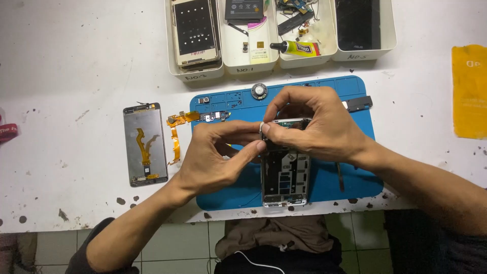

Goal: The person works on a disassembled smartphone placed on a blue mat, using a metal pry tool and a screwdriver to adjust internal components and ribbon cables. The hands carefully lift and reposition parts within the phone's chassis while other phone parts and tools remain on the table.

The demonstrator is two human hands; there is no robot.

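Observation:
An opened phone frame (pixel 285 175) lies lengthwise on the blue work mat (pixel 350 177), its inner metal plate facing up. My right hand (pixel 317 124) curls over the frame's top end and grips it. My left hand (pixel 215 157) reaches in from the left, thumb and forefinger pinched at the frame's top left corner, touching my right fingertips. Whatever small part sits between the fingertips is too small to tell.
A detached screen panel (pixel 145 144) with an orange flex cable (pixel 175 137) lies left of the mat. A round speaker (pixel 259 91) and a small black part (pixel 360 103) rest at the mat's far edge. Several white trays (pixel 251 63) with phone parts and a glue tube (pixel 297 48) line the back. A yellow sheet (pixel 469 91) lies at right.

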